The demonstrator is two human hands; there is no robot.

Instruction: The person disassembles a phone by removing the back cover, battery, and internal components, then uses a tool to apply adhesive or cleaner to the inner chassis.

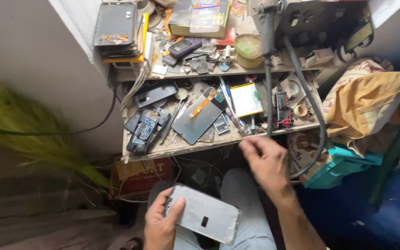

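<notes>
The left hand grips a flat grey phone frame by its near-left corner, thumb laid across the top face and the other fingers curled beneath, so the panel rests over the person's lap, above the knees in grey trousers. Its long axis runs from that gripped corner down and away to the right, with a small dark rectangular cut-out near the middle. The right hand hangs free above and to the right of the frame – fingers loosely bent, half closed, nothing visibly held (motion blur makes the fingertips hard to read). It sits just below the front edge of the lower shelf, so it is the nearer hand to the clutter there: a dark display panel with an orange ribbon cable, a yellow-edged battery and a stripped circuit board. The frame's free right end lies straight below that right hand – well apart from the shelf, and a thick black cable loops down just beside the wrist
</notes>
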